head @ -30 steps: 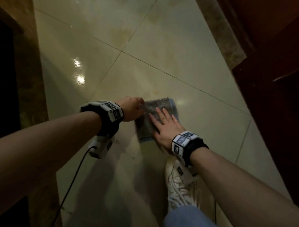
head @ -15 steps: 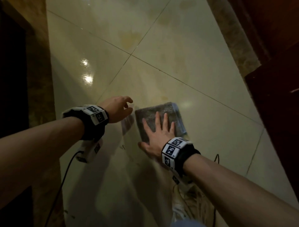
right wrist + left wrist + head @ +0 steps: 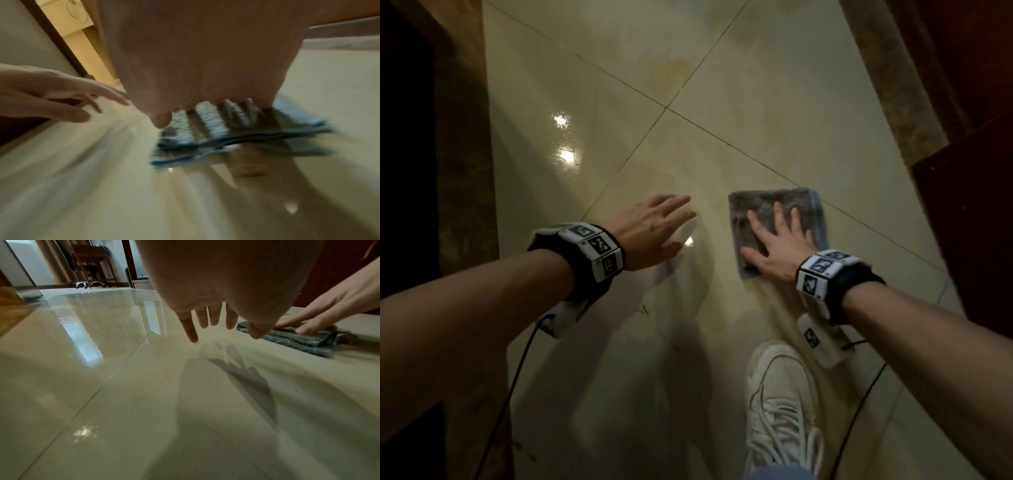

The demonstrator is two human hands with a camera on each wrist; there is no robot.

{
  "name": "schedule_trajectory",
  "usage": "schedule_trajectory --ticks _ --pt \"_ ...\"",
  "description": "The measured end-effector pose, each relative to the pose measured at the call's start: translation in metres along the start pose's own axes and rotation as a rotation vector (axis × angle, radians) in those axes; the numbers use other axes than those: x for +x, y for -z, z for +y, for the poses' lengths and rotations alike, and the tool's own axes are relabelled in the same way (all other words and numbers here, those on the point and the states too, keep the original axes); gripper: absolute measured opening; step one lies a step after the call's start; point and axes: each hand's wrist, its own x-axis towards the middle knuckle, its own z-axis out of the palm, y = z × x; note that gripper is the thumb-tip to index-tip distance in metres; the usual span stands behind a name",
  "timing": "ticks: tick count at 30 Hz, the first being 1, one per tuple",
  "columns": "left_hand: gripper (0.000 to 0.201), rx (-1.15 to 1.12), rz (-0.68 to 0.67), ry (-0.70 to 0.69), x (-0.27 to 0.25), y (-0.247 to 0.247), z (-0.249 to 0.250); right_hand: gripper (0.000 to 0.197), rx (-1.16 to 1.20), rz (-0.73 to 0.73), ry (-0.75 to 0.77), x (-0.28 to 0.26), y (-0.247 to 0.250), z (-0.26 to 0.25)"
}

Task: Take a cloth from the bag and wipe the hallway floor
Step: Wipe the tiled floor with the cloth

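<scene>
A folded grey cloth [image 3: 767, 209] with a blue edge lies flat on the glossy cream tile floor [image 3: 722, 85]. My right hand [image 3: 777, 240] presses on it with spread, straight fingers; the right wrist view shows those fingers on the cloth [image 3: 216, 129], blurred. My left hand [image 3: 654, 222] hovers just above the bare floor to the left of the cloth, fingers straight and holding nothing. In the left wrist view its fingers [image 3: 205, 319] point at the floor, with the cloth [image 3: 298, 340] off to the right. No bag is in view.
My white sneaker [image 3: 780, 407] stands on the floor just behind the right hand. A dark brown wall edge [image 3: 458, 171] runs along the left and dark red woodwork [image 3: 969, 171] along the right. Cables trail from both wrist units. Open tile stretches ahead.
My left hand let go of the cloth's corner, opened and drew off to the left. The right hand slid the cloth to the right across the tile.
</scene>
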Motion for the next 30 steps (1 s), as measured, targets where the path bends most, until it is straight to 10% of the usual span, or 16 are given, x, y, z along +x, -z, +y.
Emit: schedule_trajectory --ticks 10,21,30 --pt "0.089 0.148 -0.093 -0.141 0.013 -0.015 0.029 0.069 -0.239 -0.056 0.383 -0.017 -0.036 -0.069" --pt "0.085 0.105 -0.061 -0.043 0.032 -0.006 0.021 0.082 -0.059 -0.059 0.07 0.006 0.007 0.004" --pt "0.083 0.156 -0.102 -0.121 0.026 -0.014 0.018 0.076 -0.164 -0.091 0.294 0.009 -0.005 -0.047"
